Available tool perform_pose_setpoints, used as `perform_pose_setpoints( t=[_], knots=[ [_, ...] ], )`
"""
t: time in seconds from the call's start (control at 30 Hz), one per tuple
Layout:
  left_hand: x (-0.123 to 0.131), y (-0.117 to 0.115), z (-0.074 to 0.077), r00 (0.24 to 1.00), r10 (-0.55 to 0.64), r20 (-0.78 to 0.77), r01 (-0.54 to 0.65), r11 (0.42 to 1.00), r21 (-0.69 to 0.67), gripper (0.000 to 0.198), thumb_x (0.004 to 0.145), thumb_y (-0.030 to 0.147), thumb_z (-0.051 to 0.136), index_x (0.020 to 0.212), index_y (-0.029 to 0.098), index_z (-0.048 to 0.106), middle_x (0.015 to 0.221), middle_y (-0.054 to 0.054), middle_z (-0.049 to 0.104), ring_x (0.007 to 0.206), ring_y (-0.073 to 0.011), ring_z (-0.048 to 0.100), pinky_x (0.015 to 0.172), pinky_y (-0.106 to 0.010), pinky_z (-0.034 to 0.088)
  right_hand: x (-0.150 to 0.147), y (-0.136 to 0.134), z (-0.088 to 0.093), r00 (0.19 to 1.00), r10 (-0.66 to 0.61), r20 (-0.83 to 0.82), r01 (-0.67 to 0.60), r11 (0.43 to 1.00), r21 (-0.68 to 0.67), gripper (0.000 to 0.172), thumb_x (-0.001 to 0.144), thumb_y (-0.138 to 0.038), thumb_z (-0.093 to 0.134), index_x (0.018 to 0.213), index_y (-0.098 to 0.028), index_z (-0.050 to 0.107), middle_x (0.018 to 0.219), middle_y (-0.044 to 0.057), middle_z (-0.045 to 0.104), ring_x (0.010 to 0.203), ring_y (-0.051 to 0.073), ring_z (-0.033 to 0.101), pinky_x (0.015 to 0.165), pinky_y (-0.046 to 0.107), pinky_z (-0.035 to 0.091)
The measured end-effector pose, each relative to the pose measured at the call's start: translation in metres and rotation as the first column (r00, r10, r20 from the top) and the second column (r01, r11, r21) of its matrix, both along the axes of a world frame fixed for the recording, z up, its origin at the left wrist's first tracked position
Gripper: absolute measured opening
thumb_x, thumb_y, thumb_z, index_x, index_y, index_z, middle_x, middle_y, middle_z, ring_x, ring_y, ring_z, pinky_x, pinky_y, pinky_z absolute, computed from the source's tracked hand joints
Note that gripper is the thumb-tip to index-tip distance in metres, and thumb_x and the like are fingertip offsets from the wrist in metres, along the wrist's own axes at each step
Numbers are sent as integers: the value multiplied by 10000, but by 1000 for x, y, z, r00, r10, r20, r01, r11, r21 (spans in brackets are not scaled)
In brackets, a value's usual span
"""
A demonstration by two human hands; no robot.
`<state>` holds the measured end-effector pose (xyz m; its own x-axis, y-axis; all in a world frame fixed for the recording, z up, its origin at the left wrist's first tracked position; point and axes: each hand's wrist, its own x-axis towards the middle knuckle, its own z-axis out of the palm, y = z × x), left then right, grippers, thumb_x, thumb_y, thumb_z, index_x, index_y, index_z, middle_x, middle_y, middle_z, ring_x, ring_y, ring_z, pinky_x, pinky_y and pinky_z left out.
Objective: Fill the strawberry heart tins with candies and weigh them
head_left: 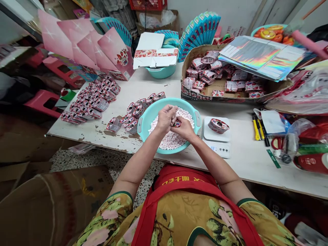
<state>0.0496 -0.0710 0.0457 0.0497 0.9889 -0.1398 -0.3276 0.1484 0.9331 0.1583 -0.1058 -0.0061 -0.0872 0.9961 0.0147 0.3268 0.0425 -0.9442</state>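
Small packing workshop, prob. home-run: worn white table (143,89) is holding rows of printed candy tins (89,99), a cardboard box (220,94) of more tins upper right, flat pink cartons (84,44) upper left, digital scale (219,143) center-right.

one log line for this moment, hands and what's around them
left hand: cupped over small tin | right hand: holds tin | below: teal bowl of candies | scale: tin on it
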Motion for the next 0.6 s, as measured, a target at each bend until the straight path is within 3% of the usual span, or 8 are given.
perform_pose_setpoints(
  t=[0.2, 0.33, 0.6],
  knots=[
    [-2, 6, -2, 987, 152, 45, -153, 988, 22, 473, 816, 465, 861, 745, 201, 475, 465, 115, 362, 369, -39, 360, 355, -166, 227, -2, 1, -3, 993, 21, -112, -18, 999, 26, 376, 709, -301, 773, 1067, -192, 734, 1006, 24, 771, 945, 206, 712, 853, 291, 530],
    [0, 5, -8, 981, 191, 27, -192, 978, 84, 499, 772, 490, 888, 737, 199, 485, 457, 114, 382, 377, -44, 376, 371, -169, 264, -4, 2, -5, 994, 24, -105, -22, 1000, 18, 368, 713, -274, 771, 1067, -181, 735, 1020, 31, 771, 958, 209, 709, 864, 294, 522],
    [1, 2, -18, 977, 203, -67, -196, 976, 94, 357, 855, 413, 818, 825, 218, 520, 454, 113, 447, 360, -88, 469, 368, -185, 295, -7, -1, -1, 1000, 24, -14, -25, 999, -23, 280, 735, -330, 790, 946, -168, 702, 914, 21, 748, 869, 189, 672, 782, 265, 486]
  ],
)
